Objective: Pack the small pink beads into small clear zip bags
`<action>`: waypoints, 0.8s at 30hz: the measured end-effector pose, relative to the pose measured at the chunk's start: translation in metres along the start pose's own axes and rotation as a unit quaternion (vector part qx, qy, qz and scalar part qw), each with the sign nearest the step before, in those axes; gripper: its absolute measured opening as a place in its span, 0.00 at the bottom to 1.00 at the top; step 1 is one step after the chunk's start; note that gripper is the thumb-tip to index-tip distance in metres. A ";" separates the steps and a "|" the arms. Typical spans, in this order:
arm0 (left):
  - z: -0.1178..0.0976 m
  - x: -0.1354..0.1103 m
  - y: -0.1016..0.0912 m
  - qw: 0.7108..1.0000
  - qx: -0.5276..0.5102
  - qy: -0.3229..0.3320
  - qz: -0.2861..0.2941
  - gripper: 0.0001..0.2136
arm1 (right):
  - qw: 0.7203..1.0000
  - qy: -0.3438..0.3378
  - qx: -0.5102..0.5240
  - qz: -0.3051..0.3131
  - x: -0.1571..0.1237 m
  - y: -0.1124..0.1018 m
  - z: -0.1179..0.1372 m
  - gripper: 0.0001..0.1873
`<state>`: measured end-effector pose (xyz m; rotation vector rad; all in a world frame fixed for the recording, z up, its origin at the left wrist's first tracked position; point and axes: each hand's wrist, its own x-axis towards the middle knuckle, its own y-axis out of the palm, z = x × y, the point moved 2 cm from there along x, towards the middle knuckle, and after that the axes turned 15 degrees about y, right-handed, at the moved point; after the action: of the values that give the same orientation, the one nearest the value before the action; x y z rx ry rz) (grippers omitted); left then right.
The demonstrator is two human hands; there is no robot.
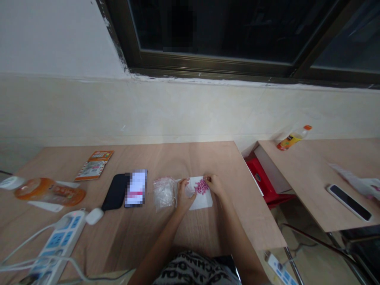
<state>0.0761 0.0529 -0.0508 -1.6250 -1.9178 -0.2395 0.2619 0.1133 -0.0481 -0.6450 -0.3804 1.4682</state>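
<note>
A small heap of pink beads [201, 186] lies on a white sheet of paper [203, 200] on the wooden table [142, 233]. My right hand [214, 184] rests at the heap's right edge with fingertips pinched at the beads. My left hand [184, 194] sits just left of the heap, fingers curled around what looks like a small clear bag. A crumpled clear plastic bag [164, 192] lies directly left of that hand.
Two phones [126, 190] lie left of the bag, with a white earbud case [94, 216], a power strip [61, 241], an orange jar [49, 190] and an orange card [95, 164]. To the right stand a red stool [263, 180] and another table [314, 182] with a bottle [292, 138].
</note>
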 end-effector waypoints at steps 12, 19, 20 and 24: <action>0.003 -0.002 0.001 1.000 -0.024 0.015 -0.009 0.30 | 0.994 0.023 0.098 0.049 -0.019 0.009 0.014 0.11; 0.005 -0.003 0.002 1.000 -0.021 0.004 -0.016 0.30 | 0.980 -0.031 0.123 0.151 -0.034 0.026 0.029 0.17; 0.005 -0.003 0.002 1.000 -0.020 0.007 -0.016 0.30 | 0.982 -0.029 0.120 0.145 -0.034 0.025 0.028 0.18; 0.005 -0.003 0.002 1.000 -0.018 0.006 -0.013 0.29 | 0.992 0.011 0.104 0.068 -0.025 0.014 0.011 0.18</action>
<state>0.0770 0.0536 -0.0566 -1.6187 -1.9372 -0.2950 0.2417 0.0902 -0.0446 -0.5273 -0.1656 1.6040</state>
